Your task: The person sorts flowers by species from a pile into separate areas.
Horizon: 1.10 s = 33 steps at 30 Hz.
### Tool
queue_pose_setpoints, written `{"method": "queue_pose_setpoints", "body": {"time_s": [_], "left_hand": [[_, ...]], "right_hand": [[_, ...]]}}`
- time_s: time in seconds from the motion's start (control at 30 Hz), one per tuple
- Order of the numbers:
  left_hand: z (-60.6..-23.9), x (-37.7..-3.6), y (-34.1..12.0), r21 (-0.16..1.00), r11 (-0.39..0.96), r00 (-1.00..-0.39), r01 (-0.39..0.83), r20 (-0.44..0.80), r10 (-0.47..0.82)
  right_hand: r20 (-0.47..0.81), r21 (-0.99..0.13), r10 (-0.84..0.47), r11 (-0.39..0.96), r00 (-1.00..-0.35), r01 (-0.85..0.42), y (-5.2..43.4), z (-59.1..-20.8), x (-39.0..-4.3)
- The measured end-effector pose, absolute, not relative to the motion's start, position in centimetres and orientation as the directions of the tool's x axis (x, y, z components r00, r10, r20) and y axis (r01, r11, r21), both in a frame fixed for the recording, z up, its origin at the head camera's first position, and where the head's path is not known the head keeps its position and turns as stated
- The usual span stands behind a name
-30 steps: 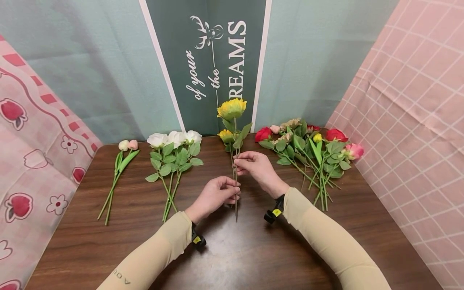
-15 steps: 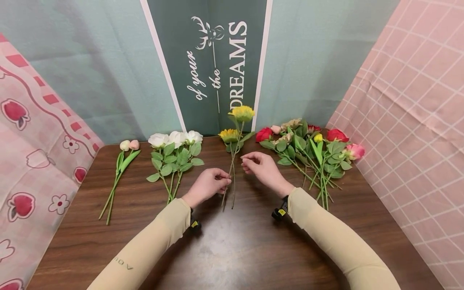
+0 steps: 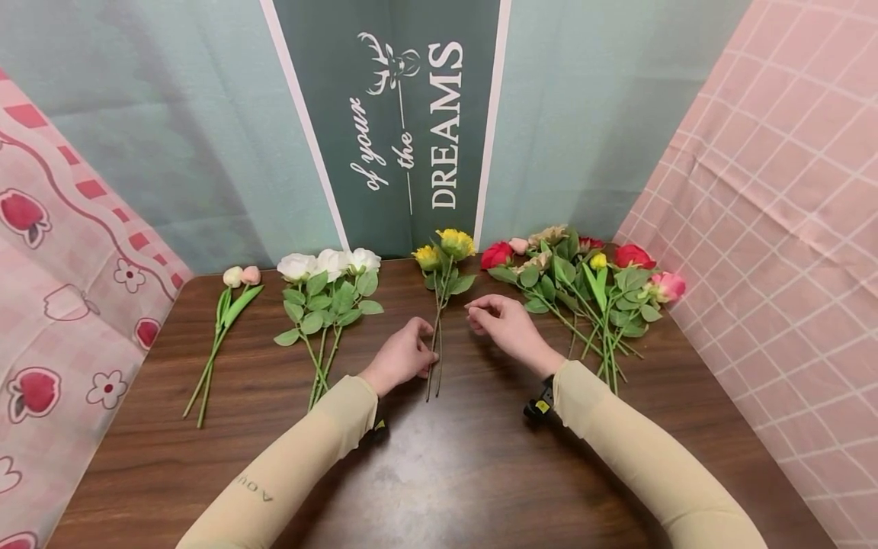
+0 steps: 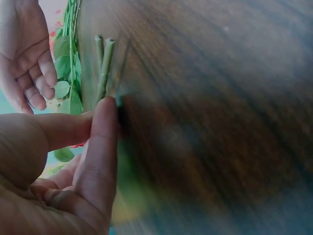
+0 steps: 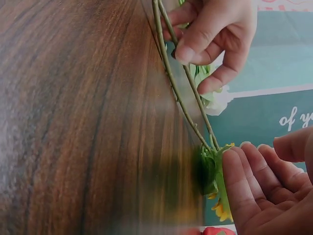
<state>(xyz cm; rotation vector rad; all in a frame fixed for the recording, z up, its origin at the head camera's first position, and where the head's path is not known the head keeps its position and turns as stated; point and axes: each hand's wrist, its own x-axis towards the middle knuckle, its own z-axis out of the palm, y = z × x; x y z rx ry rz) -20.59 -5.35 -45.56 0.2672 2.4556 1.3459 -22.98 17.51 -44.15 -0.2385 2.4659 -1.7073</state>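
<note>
Two yellow sunflowers [image 3: 456, 244] lie side by side at the back middle of the table, heads away from me, their thin stems [image 3: 439, 328] crossing. My left hand [image 3: 403, 354] is low at the stems, pinching one between thumb and fingertips; cut stem ends [image 4: 105, 44] stick out past the fingers in the left wrist view. Just right of the flowers, my right hand [image 3: 507, 328] hovers with relaxed, loosely bent fingers and holds nothing. The right wrist view shows its fingers [image 5: 239, 176] near the leaves under the sunflower heads.
White roses [image 3: 332, 264] lie left of the sunflowers, and a pair of tulips [image 3: 233, 305] farther left. A mixed pile of flowers [image 3: 634, 257] lies at the back right of the brown table [image 3: 425, 480]. Cloth walls enclose the back and sides.
The sunflowers have come down from nearly upright in both hands to lying on the table. The right hand has let go of the stems and moved right; the left hand stays at them.
</note>
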Motion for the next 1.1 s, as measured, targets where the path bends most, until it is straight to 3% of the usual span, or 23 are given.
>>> {"method": "queue_pose_setpoints", "body": {"time_s": [0.33,0.7,0.97,1.1], "left_hand": [[-45.0,-20.0,-6.6,0.786,0.618,-0.917,0.021,-0.232,0.326],[-45.0,-20.2,-6.5,0.822,0.569,-0.921,-0.006,-0.227,0.318],[-45.2,-22.1,-6.1,0.783,0.62,-0.902,-0.052,-0.304,0.308],[-45.1,-22.8,-5.8,0.798,0.6,-0.889,-0.054,-0.312,0.334]], "right_hand": [[-0.047,-0.933,-0.212,0.357,-0.976,-0.033,17.8,-44.3,-22.9],[-0.068,-0.921,-0.231,0.388,-0.971,-0.028,17.8,-44.6,-22.5],[-0.215,-0.919,-0.421,0.393,-0.881,0.036,16.1,-45.6,-21.0],[-0.227,-0.934,-0.493,0.354,-0.84,0.045,14.9,-45.6,-20.3]]}}
